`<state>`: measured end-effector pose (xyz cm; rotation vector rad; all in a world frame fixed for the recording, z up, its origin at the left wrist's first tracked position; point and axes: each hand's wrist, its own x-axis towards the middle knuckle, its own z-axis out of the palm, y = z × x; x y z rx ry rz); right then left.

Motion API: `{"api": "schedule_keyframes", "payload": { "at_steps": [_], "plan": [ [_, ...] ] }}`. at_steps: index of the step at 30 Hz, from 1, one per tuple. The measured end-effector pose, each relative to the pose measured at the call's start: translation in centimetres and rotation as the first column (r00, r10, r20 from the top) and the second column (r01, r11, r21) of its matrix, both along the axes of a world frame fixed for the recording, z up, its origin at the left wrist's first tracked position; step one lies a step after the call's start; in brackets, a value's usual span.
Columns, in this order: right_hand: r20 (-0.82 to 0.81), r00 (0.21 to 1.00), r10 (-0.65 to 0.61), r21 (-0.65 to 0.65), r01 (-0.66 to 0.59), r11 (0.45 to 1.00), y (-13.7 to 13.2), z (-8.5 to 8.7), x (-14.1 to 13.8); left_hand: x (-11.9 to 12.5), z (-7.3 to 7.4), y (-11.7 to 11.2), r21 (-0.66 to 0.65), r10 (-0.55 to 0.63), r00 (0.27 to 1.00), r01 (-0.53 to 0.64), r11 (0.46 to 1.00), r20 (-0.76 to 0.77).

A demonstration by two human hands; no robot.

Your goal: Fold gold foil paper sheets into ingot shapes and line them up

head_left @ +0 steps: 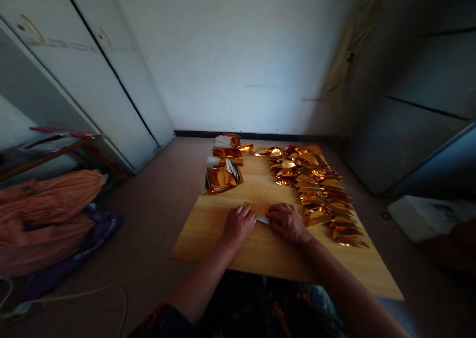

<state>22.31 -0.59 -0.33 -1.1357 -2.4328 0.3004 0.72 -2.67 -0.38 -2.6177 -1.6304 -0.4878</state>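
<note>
A sheet of gold foil paper [262, 219] lies near the front of the wooden board, with part of its pale underside turned up in a strip. My left hand [239, 225] grips its left side, fingers bent and pressed down on it. At the right side my right hand [288, 222] holds the same sheet, its fingers curled over the edge. The fingers hide both ends of the sheet. To the right are rows of folded gold foil pieces [312, 184], close beside my right hand. Stacks of gold foil sheets [223, 176] sit at the far left of the board.
The wooden board [208, 229] stands in front of my lap. A white wall [238, 60] rises behind it. On the left are a pale cabinet [111, 80] and orange bags [48, 219] on the floor. A white box [424, 216] stands at the right.
</note>
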Motion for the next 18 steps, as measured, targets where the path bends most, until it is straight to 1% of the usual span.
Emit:
{"api": "schedule_keyframes", "payload": {
  "at_steps": [4, 8, 11, 18],
  "plan": [
    [-0.020, 1.000, -0.008, 0.015, 0.008, 1.000, 0.3, -0.3, 0.0, -0.3, -0.4, -0.1, -0.001, -0.008, 1.000, 0.008, 1.000, 0.016],
    [-0.025, 1.000, -0.008, 0.008, 0.008, 1.000, 0.8, -0.3, -0.2, -0.6, -0.1, -0.4, -0.026, -0.022, 1.000, 0.022, 0.999, 0.002],
    [0.006, 1.000, -0.025, -0.021, 0.025, 0.999, 1.2, 0.0, -0.5, -0.7, 0.2, -0.6, -0.050, -0.020, 1.000, 0.020, 0.999, 0.005],
    [0.077, 0.990, -0.121, -0.104, 0.129, 0.986, 1.9, 1.0, -1.9, -0.4, 0.9, -1.0, -0.062, -0.023, 1.000, 0.022, 0.998, -0.009]
  ]
}}
